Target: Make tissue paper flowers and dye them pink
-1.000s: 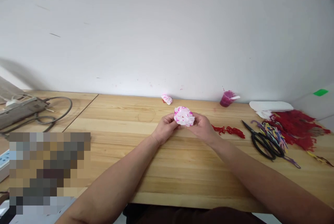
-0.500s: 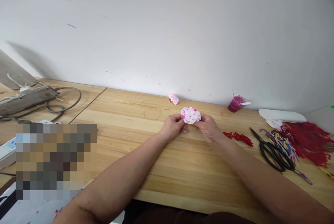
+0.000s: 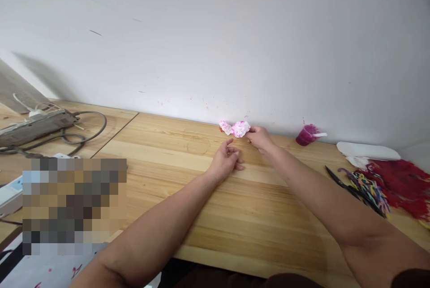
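Observation:
A white-and-pink crumpled paper flower (image 3: 241,129) is near the back of the wooden table, close to the wall. My right hand (image 3: 259,138) has its fingers closed on the flower's right side. Just left of it lies a second, smaller white-and-pink crumpled piece (image 3: 225,126), with a bit of red beside it. My left hand (image 3: 227,159) rests above the table in front of the two pieces, fingers apart and slightly curled, holding nothing.
At the right stand a cup of purple-pink stuff (image 3: 306,135) with a white stick, a white pad (image 3: 367,150), black scissors (image 3: 339,178), coloured yarn (image 3: 366,187) and red fibres (image 3: 401,185). Power strips (image 3: 36,129) with cables lie at the left, by a blurred patch.
My right hand has carried the paper flower back toward the wall, up to the smaller piece. My left hand has let go of it and stays nearer to me.

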The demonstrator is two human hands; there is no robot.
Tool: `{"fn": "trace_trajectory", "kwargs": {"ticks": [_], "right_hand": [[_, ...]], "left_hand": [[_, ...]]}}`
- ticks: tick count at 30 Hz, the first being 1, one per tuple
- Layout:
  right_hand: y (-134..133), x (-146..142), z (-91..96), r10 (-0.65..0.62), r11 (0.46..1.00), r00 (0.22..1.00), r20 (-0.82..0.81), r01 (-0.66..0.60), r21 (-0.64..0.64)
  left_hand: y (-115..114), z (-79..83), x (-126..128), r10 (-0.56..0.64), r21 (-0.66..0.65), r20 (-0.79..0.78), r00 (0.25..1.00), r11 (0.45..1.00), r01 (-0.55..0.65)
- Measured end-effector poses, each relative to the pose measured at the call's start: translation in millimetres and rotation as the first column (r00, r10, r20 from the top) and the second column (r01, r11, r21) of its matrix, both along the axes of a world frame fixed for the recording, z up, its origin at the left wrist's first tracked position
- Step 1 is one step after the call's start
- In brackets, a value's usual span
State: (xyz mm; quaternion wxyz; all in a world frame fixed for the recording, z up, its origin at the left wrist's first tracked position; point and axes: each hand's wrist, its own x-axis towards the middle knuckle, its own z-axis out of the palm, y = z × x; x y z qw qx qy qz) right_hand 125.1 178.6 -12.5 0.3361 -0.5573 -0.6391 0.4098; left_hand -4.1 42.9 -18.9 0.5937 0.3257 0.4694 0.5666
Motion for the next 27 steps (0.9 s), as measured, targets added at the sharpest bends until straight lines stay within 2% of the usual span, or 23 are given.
{"fn": "trace_trajectory", "kwargs": {"ticks": [5,10,14,20,22,24,27], "right_hand": [[19,-1,2.4,-0.059,0.995,0.98,0.191,0.042,0.094],[14,27,14.1,-0.085,0.987,0.953,0.291,0.039,0.159],[-16,61,18.9,-0.055,0.987,0.954,0.295,0.008,0.159],[-97,95,11.4,0.082,0.977,0.961,0.266,-0.13,0.167],[-116,103,8.7,0.09,0.973,0.956,0.28,-0.144,0.179],[-125,115,9.1,0.068,0.971,0.948,0.31,-0.134,0.197],[-118,150,17.0,-0.035,0.971,0.921,0.387,-0.061,0.233]], "left_hand": [[0,0.0,0,-0.01,-0.001,-0.021,1.0,1.0,0.01],[0,-1.9,-1,-0.021,0.027,-0.028,0.999,0.999,0.022],[0,-3.0,-1,-0.04,0.042,-0.03,0.999,0.998,0.041],[-4,-2.6,-5,-0.087,0.044,-0.095,0.992,0.995,0.091],[-5,-2.2,-7,-0.115,0.038,-0.128,0.985,0.992,0.121],[-6,-1.5,-9,-0.123,0.042,-0.161,0.979,0.99,0.132],[-9,-0.3,-11,-0.156,0.05,-0.217,0.964,0.984,0.171]]}}
